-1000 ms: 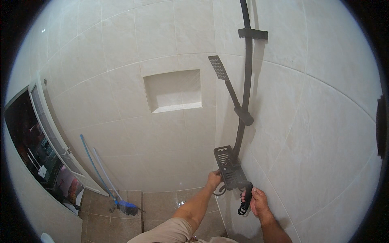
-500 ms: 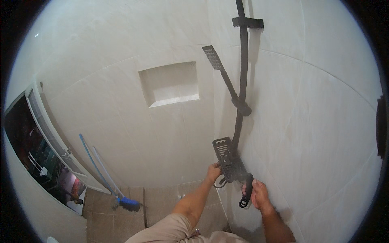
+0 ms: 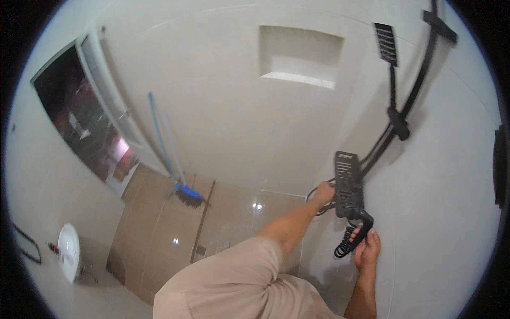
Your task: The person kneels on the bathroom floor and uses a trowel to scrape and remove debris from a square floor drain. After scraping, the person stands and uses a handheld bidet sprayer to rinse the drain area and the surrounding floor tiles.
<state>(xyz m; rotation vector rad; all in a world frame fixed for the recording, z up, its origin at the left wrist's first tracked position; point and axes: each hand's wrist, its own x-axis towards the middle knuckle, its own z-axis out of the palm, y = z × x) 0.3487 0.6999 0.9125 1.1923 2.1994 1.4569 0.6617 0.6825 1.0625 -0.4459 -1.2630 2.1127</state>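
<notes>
A black shower unit with a slotted shelf is mounted on the wall at the right. At its left side, my left hand is curled against the edge; what its fingers hold is hidden. Below the unit, my right hand is closed around a black bidet sprayer, thumb on the right side, fingertips showing on the left. The sprayer's coiled hose hangs beside these fingers. A black hose loops behind my left hand. Above stands a square black hand shower in its holder.
A black riser rail rises along the wall. A recessed niche is in the far wall. A blue broom leans by the open door. At left is a white washbasin. A drain channel crosses the tiled floor.
My view has swung left and down, so the unit and both hands appear farther right and the washbasin has come into sight. Both hands remain at the unit and sprayer.
</notes>
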